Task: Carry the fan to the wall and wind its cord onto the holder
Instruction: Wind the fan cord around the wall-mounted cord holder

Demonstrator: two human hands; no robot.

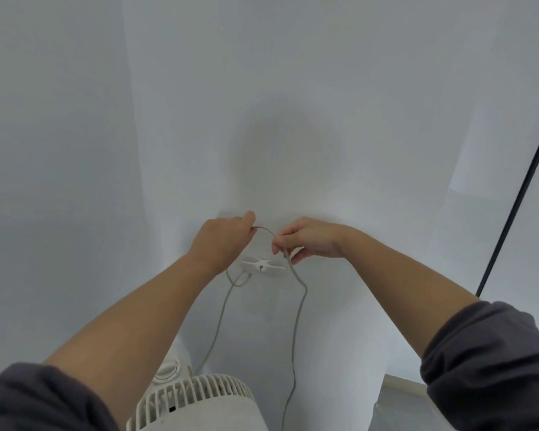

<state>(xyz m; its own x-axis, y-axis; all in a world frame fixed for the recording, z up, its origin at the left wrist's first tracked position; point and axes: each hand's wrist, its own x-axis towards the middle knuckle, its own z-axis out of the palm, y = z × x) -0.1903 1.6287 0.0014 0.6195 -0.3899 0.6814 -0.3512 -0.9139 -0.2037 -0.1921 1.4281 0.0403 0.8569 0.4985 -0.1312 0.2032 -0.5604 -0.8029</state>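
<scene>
Holding the cord (296, 275) in an arch just above the holder (263, 265) at frame centre, you have your left hand (223, 236) and right hand (308, 239) each pinched shut on it. The fan (193, 402) stands at the bottom edge, against the wall (293, 88). One loop sits on the holder's left prong; slack there could slip off if you tug unevenly.

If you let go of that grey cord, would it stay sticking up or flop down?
Probably flop. The cord arches only between the left hand and the right hand; below them it hangs in loose curves toward the fan. It looks thin and bendy, so it should wrap easily around the holder, but it may slip off if left slack.
</scene>
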